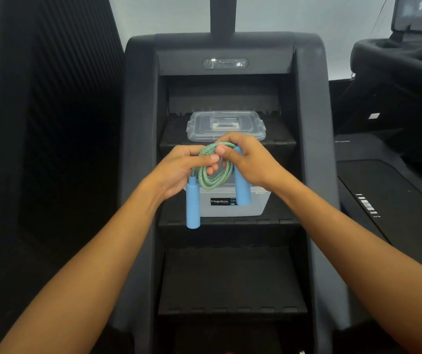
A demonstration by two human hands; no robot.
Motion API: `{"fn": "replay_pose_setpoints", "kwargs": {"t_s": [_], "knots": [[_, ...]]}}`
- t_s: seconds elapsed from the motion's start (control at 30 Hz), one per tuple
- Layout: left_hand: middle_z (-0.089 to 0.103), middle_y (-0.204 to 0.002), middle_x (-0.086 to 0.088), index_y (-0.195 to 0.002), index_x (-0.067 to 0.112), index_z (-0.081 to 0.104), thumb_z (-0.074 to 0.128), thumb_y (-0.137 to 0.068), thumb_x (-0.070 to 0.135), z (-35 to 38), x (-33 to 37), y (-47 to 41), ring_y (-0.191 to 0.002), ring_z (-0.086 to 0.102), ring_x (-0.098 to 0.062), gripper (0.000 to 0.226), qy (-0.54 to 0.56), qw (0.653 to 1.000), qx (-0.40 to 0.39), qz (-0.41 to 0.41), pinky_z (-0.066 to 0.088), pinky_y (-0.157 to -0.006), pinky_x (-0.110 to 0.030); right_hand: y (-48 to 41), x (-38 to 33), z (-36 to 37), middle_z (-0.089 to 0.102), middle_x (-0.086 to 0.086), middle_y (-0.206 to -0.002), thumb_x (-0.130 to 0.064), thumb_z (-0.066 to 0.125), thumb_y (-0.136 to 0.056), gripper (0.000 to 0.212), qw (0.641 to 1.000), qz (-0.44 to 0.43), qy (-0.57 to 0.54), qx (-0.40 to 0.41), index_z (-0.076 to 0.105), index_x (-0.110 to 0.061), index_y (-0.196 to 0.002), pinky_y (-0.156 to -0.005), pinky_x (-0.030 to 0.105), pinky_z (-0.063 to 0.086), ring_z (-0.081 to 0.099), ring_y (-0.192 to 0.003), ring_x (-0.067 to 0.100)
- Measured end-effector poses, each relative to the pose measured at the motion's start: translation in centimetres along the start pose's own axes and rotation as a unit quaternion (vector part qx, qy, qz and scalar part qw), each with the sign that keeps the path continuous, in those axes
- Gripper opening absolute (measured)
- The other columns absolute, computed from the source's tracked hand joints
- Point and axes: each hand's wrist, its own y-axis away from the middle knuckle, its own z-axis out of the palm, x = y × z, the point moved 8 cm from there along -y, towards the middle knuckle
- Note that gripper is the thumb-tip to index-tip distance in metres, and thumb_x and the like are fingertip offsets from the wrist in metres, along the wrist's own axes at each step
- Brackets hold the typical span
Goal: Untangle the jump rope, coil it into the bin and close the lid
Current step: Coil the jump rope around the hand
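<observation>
A jump rope [215, 175] of blue-green braided cord is bunched in loops between my hands, above a clear plastic bin [230, 206] labelled Megabox. My left hand [181, 172] grips the loops from the left. My right hand [248, 159] pinches the cord at the top. Two light blue handles hang down: one [192, 205] below my left hand, the other [242, 185] under my right hand. The bin's clear lid [225, 125] lies on the step behind the bin. Most of the bin's opening is hidden by my hands.
The bin and lid sit on black steps of a stair-climber machine [230, 277] with tall dark side rails [138, 149]. Another dark machine [396, 175] stands to the right. A black ribbed wall [38, 98] fills the left.
</observation>
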Motion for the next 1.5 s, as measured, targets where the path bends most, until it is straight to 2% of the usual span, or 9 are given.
{"fn": "replay_pose_setpoints", "kwargs": {"t_s": [0.17, 0.3, 0.4, 0.57, 0.7, 1.03, 1.17, 1.33, 1.5], "knots": [[0.064, -0.074, 0.003, -0.113, -0.008, 0.066, 0.054, -0.099, 0.004, 0.9, -0.1, -0.2, -0.068, 0.057, -0.006, 0.022, 0.020, 0.999, 0.024, 0.000, 0.047, -0.066, -0.020, 0.0, 0.1, -0.2, 0.067, 0.002, -0.091, -0.023, 0.057, -0.103, 0.021, 1.000, 0.006, -0.027, 0.000, 0.066, -0.005, -0.107, -0.090, 0.040, 0.053, 0.063, -0.087, 0.014], [0.056, -0.072, -0.002, -0.079, 0.006, 0.066, 0.057, -0.094, 0.012, 0.5, 0.2, -0.4, -0.068, 0.052, -0.013, 0.018, 0.089, 0.995, 0.042, -0.008, 0.046, -0.070, -0.026, 0.4, 1.6, 0.9, 0.068, 0.009, -0.103, -0.022, 0.058, -0.103, 0.025, 0.993, 0.058, -0.076, -0.067, 0.058, -0.002, -0.118, -0.086, 0.044, 0.061, 0.069, -0.087, 0.022], [0.053, -0.072, -0.011, -0.072, 0.006, 0.055, 0.054, -0.095, 0.012, 0.8, 0.3, -0.6, -0.068, 0.053, -0.019, 0.024, 0.122, 0.992, 0.038, -0.013, 0.051, -0.071, -0.028, 0.5, 1.8, 1.6, 0.068, 0.010, -0.110, -0.017, 0.057, -0.103, 0.025, 0.988, 0.064, -0.124, -0.068, 0.053, -0.004, -0.125, -0.079, 0.041, 0.063, 0.070, -0.094, 0.026], [0.057, -0.068, -0.010, -0.073, 0.008, 0.051, 0.048, -0.095, 0.009, 1.2, 0.2, -0.8, -0.066, 0.060, -0.021, 0.022, 0.154, 0.987, 0.022, -0.031, 0.054, -0.074, -0.032, 0.4, 2.3, 1.5, 0.067, 0.006, -0.101, -0.010, 0.053, -0.103, 0.018, 0.992, 0.065, -0.107, -0.011, 0.055, -0.014, -0.121, -0.072, 0.035, 0.062, 0.067, -0.090, 0.021], [0.060, -0.071, -0.007, -0.077, 0.005, 0.056, 0.048, -0.096, 0.009, 1.2, -0.5, -0.7, -0.067, 0.060, -0.020, 0.021, 0.184, 0.982, 0.035, -0.039, 0.053, -0.075, -0.033, 0.9, 3.4, 2.2, 0.067, 0.007, -0.112, -0.015, 0.053, -0.104, 0.019, 0.987, 0.096, -0.131, 0.001, 0.055, -0.013, -0.122, -0.081, 0.047, 0.063, 0.073, -0.098, 0.029], [0.071, -0.082, 0.004, -0.088, 0.012, 0.068, 0.055, -0.101, 0.021, 1.3, -1.6, -1.1, -0.080, 0.069, -0.014, 0.020, 0.062, 0.994, 0.046, -0.083, 0.058, -0.069, -0.030, 1.0, 4.8, 1.2, 0.063, -0.001, -0.096, -0.012, 0.044, -0.105, 0.015, 0.985, 0.087, -0.107, 0.103, 0.055, -0.013, -0.114, -0.078, 0.042, 0.058, 0.062, -0.085, 0.012], [0.076, -0.101, -0.004, -0.108, 0.006, 0.072, 0.062, -0.097, 0.019, 0.9, -2.8, -1.0, -0.098, 0.074, -0.029, 0.020, 0.072, 0.989, 0.043, -0.118, 0.058, -0.087, -0.043, 0.9, 5.3, 0.9, 0.061, -0.003, -0.090, -0.011, 0.044, -0.104, 0.011, 0.981, 0.091, -0.111, 0.132, 0.054, -0.017, -0.106, -0.071, 0.034, 0.053, 0.059, -0.078, 0.010], [0.075, -0.102, -0.009, -0.116, -0.004, 0.069, 0.059, -0.099, 0.012, 0.8, -3.4, -1.0, -0.101, 0.074, -0.039, 0.026, 0.076, 0.987, 0.052, -0.135, 0.059, -0.090, -0.048, 0.6, 6.4, 1.7, 0.067, 0.008, -0.099, -0.018, 0.045, -0.103, 0.012, 0.985, 0.118, -0.097, 0.079, 0.057, -0.017, -0.107, -0.084, 0.053, 0.058, 0.066, -0.090, 0.023], [0.074, -0.087, -0.007, -0.104, 0.004, 0.073, 0.055, -0.101, 0.015, 0.2, -3.7, -1.6, -0.084, 0.071, -0.021, 0.021, 0.065, 0.987, 0.066, -0.134, 0.062, -0.077, -0.043, 0.4, 7.1, 2.5, 0.069, 0.009, -0.117, -0.023, 0.052, -0.105, 0.025, 0.978, 0.149, -0.148, -0.012, 0.056, -0.016, -0.128, -0.081, 0.052, 0.062, 0.074, -0.095, 0.030]]}}
